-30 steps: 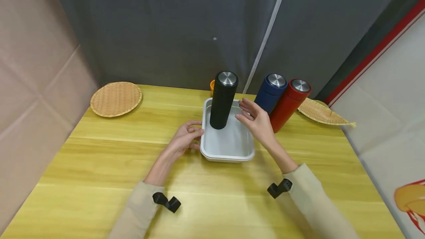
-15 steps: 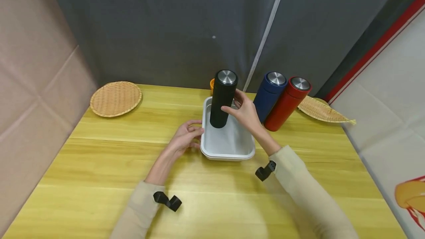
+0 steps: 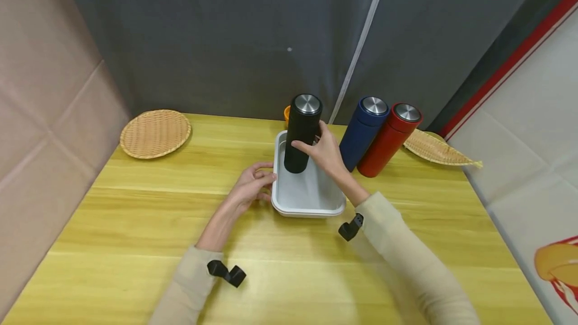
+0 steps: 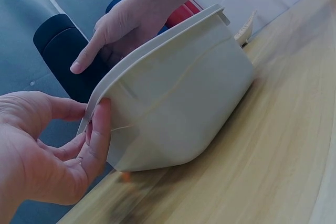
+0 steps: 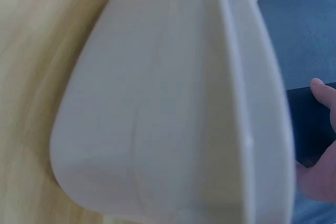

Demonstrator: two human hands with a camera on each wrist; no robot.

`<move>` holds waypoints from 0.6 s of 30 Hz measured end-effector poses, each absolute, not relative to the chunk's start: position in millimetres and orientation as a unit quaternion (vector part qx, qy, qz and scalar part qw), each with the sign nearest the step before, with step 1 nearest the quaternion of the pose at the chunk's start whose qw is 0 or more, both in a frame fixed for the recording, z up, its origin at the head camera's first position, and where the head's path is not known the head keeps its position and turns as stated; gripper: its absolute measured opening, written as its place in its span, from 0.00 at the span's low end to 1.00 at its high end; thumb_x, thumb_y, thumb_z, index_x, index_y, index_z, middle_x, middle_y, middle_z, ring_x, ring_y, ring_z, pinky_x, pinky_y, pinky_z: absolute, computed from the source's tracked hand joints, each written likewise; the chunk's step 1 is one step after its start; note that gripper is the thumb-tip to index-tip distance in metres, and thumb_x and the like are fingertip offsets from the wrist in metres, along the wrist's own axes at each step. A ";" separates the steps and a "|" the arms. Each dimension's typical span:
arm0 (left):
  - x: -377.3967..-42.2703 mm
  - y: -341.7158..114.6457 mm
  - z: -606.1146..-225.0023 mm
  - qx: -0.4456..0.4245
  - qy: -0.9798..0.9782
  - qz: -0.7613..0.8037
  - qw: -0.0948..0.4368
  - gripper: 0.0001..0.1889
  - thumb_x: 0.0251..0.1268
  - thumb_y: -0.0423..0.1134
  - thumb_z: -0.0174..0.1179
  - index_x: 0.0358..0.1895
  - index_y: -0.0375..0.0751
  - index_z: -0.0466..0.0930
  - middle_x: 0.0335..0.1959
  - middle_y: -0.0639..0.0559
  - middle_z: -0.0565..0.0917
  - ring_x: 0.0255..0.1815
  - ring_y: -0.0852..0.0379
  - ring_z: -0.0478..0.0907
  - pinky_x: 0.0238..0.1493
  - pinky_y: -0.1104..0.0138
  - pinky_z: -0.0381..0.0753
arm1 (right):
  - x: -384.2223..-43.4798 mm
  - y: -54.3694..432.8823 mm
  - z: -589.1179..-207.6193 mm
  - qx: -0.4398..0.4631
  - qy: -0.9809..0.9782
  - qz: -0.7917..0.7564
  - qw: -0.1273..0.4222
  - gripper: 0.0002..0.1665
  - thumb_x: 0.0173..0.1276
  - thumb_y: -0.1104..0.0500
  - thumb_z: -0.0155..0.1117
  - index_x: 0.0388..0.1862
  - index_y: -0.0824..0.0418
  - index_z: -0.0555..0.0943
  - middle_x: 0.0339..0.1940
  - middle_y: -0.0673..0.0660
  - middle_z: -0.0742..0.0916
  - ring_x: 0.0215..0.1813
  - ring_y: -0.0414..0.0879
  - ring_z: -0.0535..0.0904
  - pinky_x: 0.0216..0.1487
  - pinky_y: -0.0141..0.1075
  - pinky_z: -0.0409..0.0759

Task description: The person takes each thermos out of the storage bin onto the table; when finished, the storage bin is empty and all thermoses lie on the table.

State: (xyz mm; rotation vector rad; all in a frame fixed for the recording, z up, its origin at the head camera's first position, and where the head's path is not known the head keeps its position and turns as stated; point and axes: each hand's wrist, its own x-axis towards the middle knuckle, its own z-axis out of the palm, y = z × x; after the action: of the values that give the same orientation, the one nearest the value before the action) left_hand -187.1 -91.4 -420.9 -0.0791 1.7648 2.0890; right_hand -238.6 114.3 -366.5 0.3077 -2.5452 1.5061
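Note:
A black thermos (image 3: 299,137) with a steel-topped lid stands upright inside the white plastic tub (image 3: 311,197), toward its far left. My right hand (image 3: 326,153) grips the thermos from the right, thumb across its near side and fingers partly hidden behind it. In the left wrist view that thumb (image 4: 86,56) lies against the dark body. At the tub's left side, my left hand (image 3: 249,187) pinches the rim between thumb and fingers, as the left wrist view shows at the lip (image 4: 97,95). The right wrist view is mostly filled by the tub's outer wall (image 5: 142,103).
Just right of the tub stand a blue thermos (image 3: 363,132) and a red thermos (image 3: 389,142), close together. Woven trays lie at the left (image 3: 155,134) and the right back (image 3: 435,149). An orange object (image 3: 286,113) is mostly hidden behind the black thermos. A grey curtain (image 3: 217,39) hangs behind.
My right hand has moved left from above the tub's right side and closed around the black thermos. The left hand has stayed at the tub's rim.

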 end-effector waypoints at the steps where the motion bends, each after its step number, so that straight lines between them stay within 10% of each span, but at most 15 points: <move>1: -187.2 -91.7 -420.9 -0.027 0.632 0.748 0.201 0.24 0.69 0.30 0.57 0.66 0.36 0.64 0.58 0.28 0.73 0.32 0.53 0.78 0.23 0.69 0.82 | -238.2 113.5 -367.2 0.099 -0.854 0.504 0.087 0.42 0.56 0.55 0.77 0.64 0.68 0.67 0.60 0.64 0.78 0.61 0.55 0.75 0.62 0.45 0.74; 18: -186.7 -91.1 -418.6 -0.025 0.628 0.753 0.194 0.23 0.68 0.28 0.56 0.65 0.33 0.64 0.55 0.29 0.74 0.30 0.55 0.78 0.23 0.70 0.82 | -229.1 115.6 -363.1 0.062 -0.853 0.510 0.087 0.42 0.54 0.54 0.77 0.63 0.66 0.69 0.60 0.63 0.79 0.61 0.54 0.76 0.59 0.43 0.77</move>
State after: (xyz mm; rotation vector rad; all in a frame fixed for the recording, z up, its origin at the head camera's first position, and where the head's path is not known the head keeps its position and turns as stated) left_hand -186.7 -91.1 -418.6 -0.0689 1.7619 2.1114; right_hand -229.1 115.6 -363.1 0.1838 -2.5409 1.5199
